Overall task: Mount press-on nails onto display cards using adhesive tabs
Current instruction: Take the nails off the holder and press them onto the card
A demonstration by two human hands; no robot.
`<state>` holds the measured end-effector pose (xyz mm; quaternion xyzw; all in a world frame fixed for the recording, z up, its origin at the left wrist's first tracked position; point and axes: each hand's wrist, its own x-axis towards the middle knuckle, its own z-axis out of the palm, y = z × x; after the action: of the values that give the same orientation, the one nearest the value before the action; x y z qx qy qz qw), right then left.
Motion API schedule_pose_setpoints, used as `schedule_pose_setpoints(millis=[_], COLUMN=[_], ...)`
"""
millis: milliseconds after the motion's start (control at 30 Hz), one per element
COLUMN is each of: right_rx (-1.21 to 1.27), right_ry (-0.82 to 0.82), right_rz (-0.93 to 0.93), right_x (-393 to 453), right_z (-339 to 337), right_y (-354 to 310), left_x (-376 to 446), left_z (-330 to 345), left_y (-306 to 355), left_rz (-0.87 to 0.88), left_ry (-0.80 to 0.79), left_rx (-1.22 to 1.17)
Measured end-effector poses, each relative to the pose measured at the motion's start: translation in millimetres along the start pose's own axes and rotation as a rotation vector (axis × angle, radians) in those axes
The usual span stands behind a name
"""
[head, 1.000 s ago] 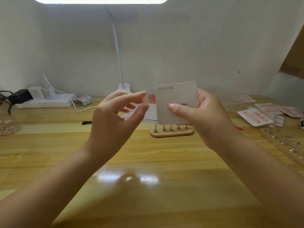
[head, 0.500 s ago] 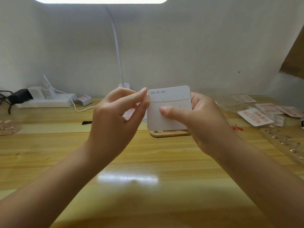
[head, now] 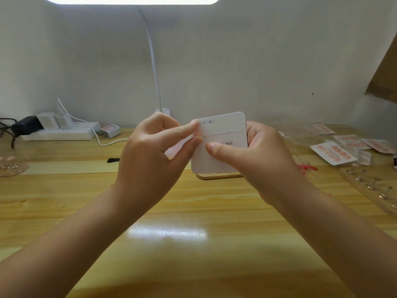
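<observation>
We hold both arms out in front of us, hands up and close together. Our right hand (head: 255,155) grips with the thumb in front and fingers behind. Our left hand (head: 150,155) pinches with finger and thumb.

A home craft desk: wooden tabletop (head: 193,244), desk lamp (head: 153,61), power strip (head: 62,132), nail cards (head: 333,152).
</observation>
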<state>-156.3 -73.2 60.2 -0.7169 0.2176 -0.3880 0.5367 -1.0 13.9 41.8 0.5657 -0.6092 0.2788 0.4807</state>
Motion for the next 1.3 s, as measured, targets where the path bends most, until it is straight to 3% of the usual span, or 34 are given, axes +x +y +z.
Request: schedule_pose_setpoints(millis=[300, 600, 700, 867, 933, 1300], right_rx=[-0.026, 0.016, 0.096, 0.18, 0.201, 0.329], right_ry=[-0.036, -0.033, -0.032, -0.027, -0.024, -0.073], right_rz=[-0.039, -0.021, 0.024, 0.085, 0.117, 0.147], right_x=[-0.7, 0.4, 2.3, 4.0, 4.7, 5.2], right_z=[0.3, 0.0, -1.9, -4.8, -4.7, -2.3], right_y=[-0.6, 1.4, 0.8, -1.1, -0.4, 8.0], left_x=[-0.9, -1.6, -2.4, 0.2, 0.2, -5.1], left_z=[-0.8, -0.9, 1.9, 2.4, 2.1, 5.6], left_y=[1.7, 0.0, 2.8, 6.5, 8.2, 19.7], left_rz=[0.0, 0.174, 0.064, -0.377, -0.463, -0.258], left_ry=[-0.025, -0.053, -0.116, -0.142, -0.151, -0.049], left_rx=[0.068, 0.393, 0.21, -0.261, -0.407, -0.265])
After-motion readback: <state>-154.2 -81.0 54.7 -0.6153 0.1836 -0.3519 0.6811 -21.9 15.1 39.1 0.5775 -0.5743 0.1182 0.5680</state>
